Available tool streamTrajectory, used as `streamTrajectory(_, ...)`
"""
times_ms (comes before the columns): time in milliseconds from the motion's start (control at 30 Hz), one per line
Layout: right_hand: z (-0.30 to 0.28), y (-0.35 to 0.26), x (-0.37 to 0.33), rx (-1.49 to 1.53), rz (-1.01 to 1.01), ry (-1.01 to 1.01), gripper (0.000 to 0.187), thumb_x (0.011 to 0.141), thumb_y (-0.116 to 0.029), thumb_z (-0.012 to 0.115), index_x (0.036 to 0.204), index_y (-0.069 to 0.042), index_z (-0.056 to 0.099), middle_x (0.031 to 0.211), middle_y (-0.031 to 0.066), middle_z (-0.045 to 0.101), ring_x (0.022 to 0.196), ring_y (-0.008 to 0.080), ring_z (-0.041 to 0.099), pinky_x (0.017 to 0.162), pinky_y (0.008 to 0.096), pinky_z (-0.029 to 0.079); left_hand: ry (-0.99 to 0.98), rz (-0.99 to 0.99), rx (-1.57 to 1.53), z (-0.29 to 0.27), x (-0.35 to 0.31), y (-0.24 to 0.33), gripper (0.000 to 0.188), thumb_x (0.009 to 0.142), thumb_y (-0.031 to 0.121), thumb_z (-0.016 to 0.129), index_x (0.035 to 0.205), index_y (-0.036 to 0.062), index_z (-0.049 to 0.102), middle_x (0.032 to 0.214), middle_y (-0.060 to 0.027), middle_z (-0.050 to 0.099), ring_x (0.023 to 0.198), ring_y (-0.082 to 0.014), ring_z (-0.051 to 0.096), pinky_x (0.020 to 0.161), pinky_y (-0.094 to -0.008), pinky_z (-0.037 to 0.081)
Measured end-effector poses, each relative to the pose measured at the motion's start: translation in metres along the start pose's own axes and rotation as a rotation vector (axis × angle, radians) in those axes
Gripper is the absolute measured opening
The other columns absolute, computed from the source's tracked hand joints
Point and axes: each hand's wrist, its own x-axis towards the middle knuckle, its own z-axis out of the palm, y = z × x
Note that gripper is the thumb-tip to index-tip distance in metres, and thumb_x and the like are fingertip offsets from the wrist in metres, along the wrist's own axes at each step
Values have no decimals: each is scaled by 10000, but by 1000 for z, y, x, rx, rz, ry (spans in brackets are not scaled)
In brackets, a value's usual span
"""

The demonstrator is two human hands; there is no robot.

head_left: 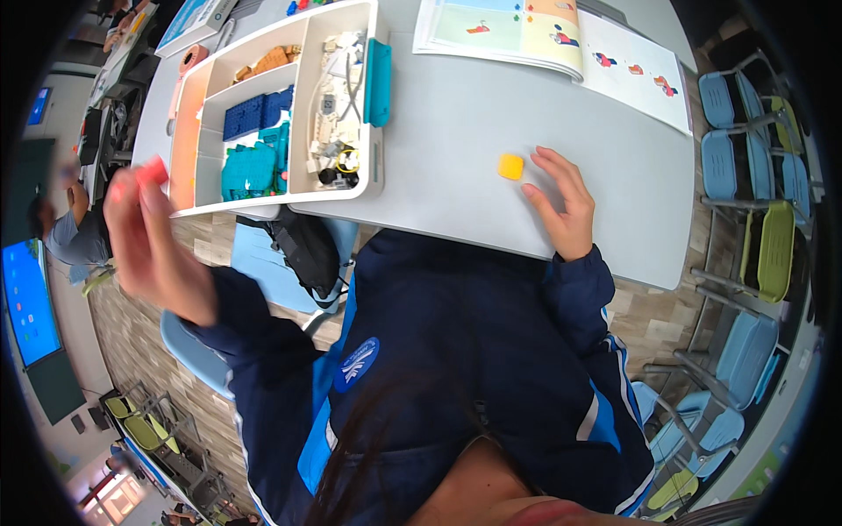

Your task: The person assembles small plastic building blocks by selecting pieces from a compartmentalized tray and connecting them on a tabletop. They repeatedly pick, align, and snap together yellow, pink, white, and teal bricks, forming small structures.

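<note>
My left hand (pixel 153 237) is raised at the left, beside the outer edge of a white sorting tray (pixel 379 167). Its fingertips pinch a small red toy brick (pixel 152 170). On the grey tabletop lies a yellow toy brick (pixel 510 167). My right hand (pixel 566 203) rests just to the right of it, thumb and fingers apart, holding nothing. In the tray's compartments are dark blue bricks (pixel 257 114), teal bricks (pixel 250 171), tan bricks (pixel 267 63) and a mix of white, grey and black pieces (pixel 333 105).
An open picture instruction booklet (pixel 500 37) lies at the far right of the table (pixel 438 175). A teal bin (pixel 377 83) sits against the tray's right side. Below the table edge, a black bag (pixel 303 250) lies on a light blue chair (pixel 254 254). Several chairs (pixel 732 158) line the right.
</note>
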Motion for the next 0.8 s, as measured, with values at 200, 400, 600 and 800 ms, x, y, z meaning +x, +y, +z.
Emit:
streamTrajectory(200, -35, 4, 6, 25, 16, -173, 441, 842, -117, 760, 1263, -57, 639, 1319, 144, 603, 1211, 321, 566, 1015, 387, 462, -880, -264, -365, 148, -125, 53, 158, 880, 64, 718, 1036, 36, 726, 1106, -130, 665, 838, -244, 651, 727, -296, 521)
streamTrajectory(400, -46, 25, 39, -119, -148, -443, 471, 894, -236, 708, 1317, -71, 584, 1354, 156, 546, 1220, 346, 516, 1017, 406, 454, -887, -315, -223, 209, -168, -9, 196, 897, 98, 704, 1089, 72, 739, 1164, -97, 677, 883, -207, 608, 711, -281, 526)
streamTrajectory(600, -15, 56, 66, -20, -208, -426, 329, 910, -197, 681, 1194, -39, 634, 1231, 120, 594, 1114, 311, 563, 965, 384, 486, -850, -120, -41, 220, -174, -16, 266, 902, 97, 692, 1166, 76, 720, 1254, -94, 670, 942, -214, 594, 789, -293, 522)
streamTrajectory(800, -13, 63, 60, -16, -279, -325, 273, 872, -133, 706, 1127, -38, 676, 1168, 108, 610, 991, 281, 591, 869, 373, 516, -880, -281, -67, 207, -164, -13, 326, 865, 90, 734, 1186, 50, 694, 1256, -101, 660, 882, -222, 584, 673, -284, 488)
